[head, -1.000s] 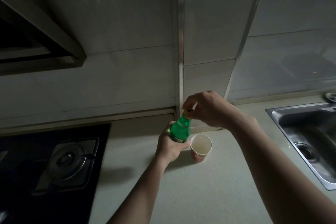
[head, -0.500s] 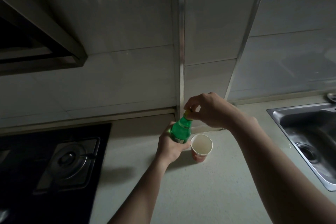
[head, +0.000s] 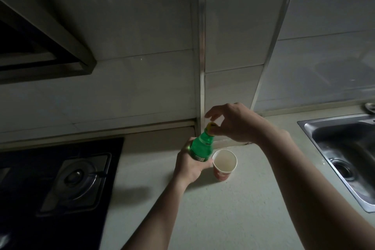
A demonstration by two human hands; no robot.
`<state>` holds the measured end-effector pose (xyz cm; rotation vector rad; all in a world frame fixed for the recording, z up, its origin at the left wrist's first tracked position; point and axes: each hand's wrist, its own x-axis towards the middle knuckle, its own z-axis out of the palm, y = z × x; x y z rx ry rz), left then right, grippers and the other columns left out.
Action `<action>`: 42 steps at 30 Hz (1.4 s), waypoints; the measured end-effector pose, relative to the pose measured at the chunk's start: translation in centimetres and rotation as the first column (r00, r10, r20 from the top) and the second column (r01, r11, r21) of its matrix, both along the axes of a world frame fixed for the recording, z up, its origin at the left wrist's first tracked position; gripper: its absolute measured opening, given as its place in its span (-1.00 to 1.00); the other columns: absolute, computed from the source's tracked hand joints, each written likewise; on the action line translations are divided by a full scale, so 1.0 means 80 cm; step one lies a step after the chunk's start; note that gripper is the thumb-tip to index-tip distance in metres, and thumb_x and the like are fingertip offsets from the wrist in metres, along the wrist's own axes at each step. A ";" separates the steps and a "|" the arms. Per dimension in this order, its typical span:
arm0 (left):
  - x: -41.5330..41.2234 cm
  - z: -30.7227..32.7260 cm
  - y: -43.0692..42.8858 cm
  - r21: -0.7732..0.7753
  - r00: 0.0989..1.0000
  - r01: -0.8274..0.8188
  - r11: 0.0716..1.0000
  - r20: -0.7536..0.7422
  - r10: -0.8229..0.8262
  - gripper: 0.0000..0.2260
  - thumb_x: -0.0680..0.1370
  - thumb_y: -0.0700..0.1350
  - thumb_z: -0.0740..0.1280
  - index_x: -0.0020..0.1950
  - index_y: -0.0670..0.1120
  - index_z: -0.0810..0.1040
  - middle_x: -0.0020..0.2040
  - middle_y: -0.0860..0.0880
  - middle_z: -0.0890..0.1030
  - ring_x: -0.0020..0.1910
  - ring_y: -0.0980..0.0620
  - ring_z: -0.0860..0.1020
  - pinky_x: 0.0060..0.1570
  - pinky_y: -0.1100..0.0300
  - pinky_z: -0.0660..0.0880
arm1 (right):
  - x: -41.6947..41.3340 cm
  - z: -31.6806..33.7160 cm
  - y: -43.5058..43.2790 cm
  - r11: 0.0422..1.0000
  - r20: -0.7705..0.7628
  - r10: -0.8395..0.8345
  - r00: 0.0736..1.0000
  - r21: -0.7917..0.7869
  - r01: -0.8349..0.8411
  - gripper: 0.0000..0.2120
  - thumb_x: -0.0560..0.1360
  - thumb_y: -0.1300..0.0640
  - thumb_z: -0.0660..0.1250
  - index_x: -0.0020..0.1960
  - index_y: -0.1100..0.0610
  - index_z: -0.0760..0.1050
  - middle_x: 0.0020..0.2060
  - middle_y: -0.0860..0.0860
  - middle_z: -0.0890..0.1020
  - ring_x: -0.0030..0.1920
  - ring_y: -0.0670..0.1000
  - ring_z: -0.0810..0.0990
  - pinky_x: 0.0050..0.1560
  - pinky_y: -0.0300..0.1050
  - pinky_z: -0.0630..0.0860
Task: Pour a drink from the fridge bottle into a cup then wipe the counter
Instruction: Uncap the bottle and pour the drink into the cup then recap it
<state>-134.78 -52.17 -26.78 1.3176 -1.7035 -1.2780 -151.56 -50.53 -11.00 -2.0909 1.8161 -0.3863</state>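
Left hand (head: 190, 165) wrapped round the lower body of a green bottle (head: 200, 149), fingers curled tight about it. Bottle tilted a little to the right, its bottom hidden behind the hand, at the far side of the pale counter (head: 223, 219) close to the tiled wall (head: 142, 87). Yellow cap (head: 211, 127) on the neck.

Right hand (head: 233, 122) reaching in from the right, just over the cap. Thumb against the cap's right side, forefinger arched above it and apart from it (pinch or mere touch: impossible to tell, the remaining fingers bent out of sight behind the cap).

Paper cup (head: 224, 163), red outside and pale inside, upright on the counter just right of the bottle, mouth open upward, rim right beside the left fingertips.

Dark stove (head: 71, 178) with one round burner at the left. Steel sink (head: 345, 148) at the right edge. Slanted hood (head: 40, 53) high on the left. Dim light throughout.
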 end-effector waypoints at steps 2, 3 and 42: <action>0.000 0.000 0.000 -0.002 1.000 0.005 1.000 0.002 -0.005 -0.48 0.22 -0.12 0.66 0.08 0.07 0.51 -0.05 0.08 0.65 -0.07 0.14 0.62 -0.10 0.30 0.55 | 0.000 -0.001 0.000 0.998 0.010 -0.063 0.998 0.005 0.063 -0.50 0.45 -0.12 0.42 0.32 0.04 0.47 0.15 -0.02 0.62 -0.14 -0.12 0.55 -0.17 -0.35 0.45; 0.000 0.001 -0.001 -0.003 1.000 0.004 1.000 0.002 -0.004 -0.48 0.22 -0.12 0.66 0.08 0.07 0.51 -0.05 0.08 0.65 -0.07 0.14 0.62 -0.11 0.30 0.55 | 0.001 0.000 0.000 0.996 0.004 -0.088 0.996 0.003 0.088 -0.51 0.45 -0.16 0.40 0.29 0.06 0.50 0.10 0.00 0.64 -0.14 -0.11 0.57 -0.18 -0.32 0.49; 0.000 0.012 0.001 -0.048 0.993 -0.020 0.999 0.117 0.026 -0.51 0.25 -0.07 0.65 0.06 0.09 0.50 -0.09 0.12 0.65 -0.12 0.21 0.60 -0.15 0.31 0.54 | -0.006 -0.020 0.006 0.997 0.133 0.017 0.991 -0.080 -0.006 -0.77 0.48 0.12 0.44 0.12 -0.05 0.62 0.03 -0.05 0.63 -0.10 -0.12 0.64 -0.03 -0.17 0.64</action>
